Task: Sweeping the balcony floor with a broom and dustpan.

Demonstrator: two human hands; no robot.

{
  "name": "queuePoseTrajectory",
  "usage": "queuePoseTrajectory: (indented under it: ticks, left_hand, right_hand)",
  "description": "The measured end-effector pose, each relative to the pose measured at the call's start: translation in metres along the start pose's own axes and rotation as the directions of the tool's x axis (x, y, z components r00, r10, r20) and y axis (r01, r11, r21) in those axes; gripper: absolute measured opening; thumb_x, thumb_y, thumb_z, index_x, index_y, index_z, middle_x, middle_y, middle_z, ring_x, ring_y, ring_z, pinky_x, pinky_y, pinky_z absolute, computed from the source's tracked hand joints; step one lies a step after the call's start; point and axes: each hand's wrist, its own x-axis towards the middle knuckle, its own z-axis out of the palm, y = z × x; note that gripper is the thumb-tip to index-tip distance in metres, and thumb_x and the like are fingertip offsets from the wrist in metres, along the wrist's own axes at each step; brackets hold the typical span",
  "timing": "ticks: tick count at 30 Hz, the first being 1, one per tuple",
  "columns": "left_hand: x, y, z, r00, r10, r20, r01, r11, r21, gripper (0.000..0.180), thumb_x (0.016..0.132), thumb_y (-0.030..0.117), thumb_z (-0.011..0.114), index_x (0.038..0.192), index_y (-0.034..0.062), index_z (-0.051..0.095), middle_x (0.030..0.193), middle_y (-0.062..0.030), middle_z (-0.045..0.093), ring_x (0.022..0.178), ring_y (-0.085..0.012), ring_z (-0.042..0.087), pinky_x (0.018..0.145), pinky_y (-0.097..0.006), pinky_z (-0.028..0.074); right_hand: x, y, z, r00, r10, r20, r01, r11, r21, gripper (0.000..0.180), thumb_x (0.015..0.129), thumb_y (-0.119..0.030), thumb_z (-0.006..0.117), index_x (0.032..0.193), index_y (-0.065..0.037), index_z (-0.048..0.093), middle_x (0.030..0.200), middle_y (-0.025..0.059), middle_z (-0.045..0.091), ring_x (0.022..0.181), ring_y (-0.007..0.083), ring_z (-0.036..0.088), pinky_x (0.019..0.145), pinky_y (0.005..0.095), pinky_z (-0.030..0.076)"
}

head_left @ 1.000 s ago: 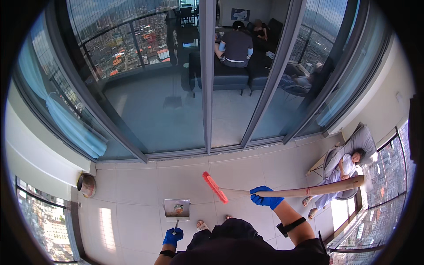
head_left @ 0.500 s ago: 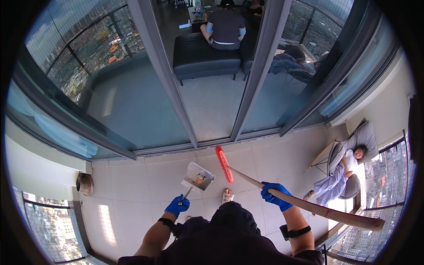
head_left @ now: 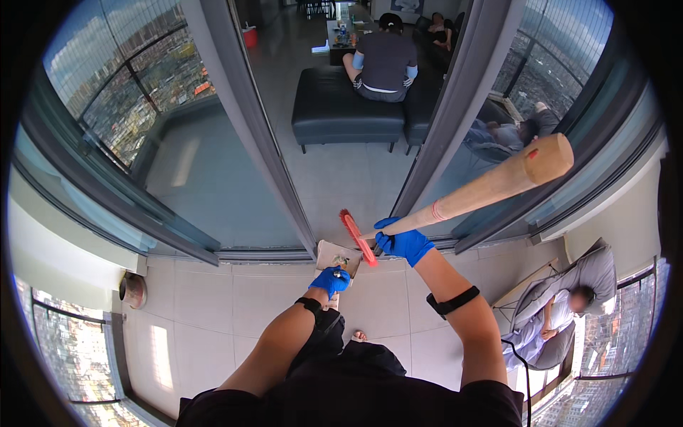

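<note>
My left hand [head_left: 330,281], in a blue glove, is closed around the dustpan's short handle. The dustpan [head_left: 326,254] is light-coloured, with some debris in it, and lies at the sliding-door sill. My right hand [head_left: 404,243], gloved in blue too, grips the broom [head_left: 484,186] low on its wooden handle, whose thick upper end points up and to the right. Its red bristle head [head_left: 358,237] stands over the door opening, close to the right side of the dustpan.
Grey door frames [head_left: 245,117] flank the opening. Inside, a person [head_left: 384,60] sits on a black leather bench [head_left: 345,114]. Another person [head_left: 555,317] reclines in a grey lounge chair [head_left: 597,274] on the right. A plant pot [head_left: 133,290] stands at the left wall.
Both hands have moved forward to the door opening with the dustpan and broom. The broom handle has swung from pointing right and back to pointing up and right. I have stepped closer to the door.
</note>
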Motion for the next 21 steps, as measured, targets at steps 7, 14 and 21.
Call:
queuePoseTrajectory:
  ticks: [7,14,21]
  left_hand:
    - [0.029,0.03,0.096,0.996,0.085,0.007,-0.085,0.996,0.039,0.008,0.073,0.011,0.042,0.076,0.0045,0.046,0.062,-0.006,0.045,0.058,-0.015,0.046,0.053,-0.025,0.037]
    - [0.05,0.036,0.17,0.985,0.17,-0.011,-0.167,0.98,0.105,0.02,0.076,0.014,0.039,0.088,0.0029,0.049,0.072,-0.008,0.053,0.066,-0.0163,0.051,0.061,-0.026,0.041]
    - [0.094,0.092,0.195,0.908,0.09,0.409,-0.168,-0.815,0.554,0.055,0.072,0.026,0.054,0.118,0.0126,0.026,0.117,-0.0058,0.035,0.105,-0.0176,0.036,0.084,-0.029,0.033]
  right_hand:
    - [0.075,-0.035,0.003,0.954,-0.093,-0.284,0.056,0.989,-0.137,0.015,0.076,-0.019,0.045,0.084,-0.006,0.046,0.061,0.007,0.047,0.051,0.0137,0.048,0.043,0.0212,0.039]
    - [0.143,-0.025,0.001,0.944,-0.084,-0.32,0.071,0.996,-0.052,0.013,0.071,-0.016,0.042,0.065,-0.005,0.043,0.05,0.0032,0.04,0.042,0.0121,0.041,0.037,0.0235,0.033]
    - [0.183,-0.03,0.021,0.767,-0.045,-0.64,0.056,0.998,-0.003,0.02,0.074,-0.021,0.036,0.059,-0.008,0.04,0.051,0.0047,0.038,0.045,0.0125,0.04,0.038,0.0229,0.033]
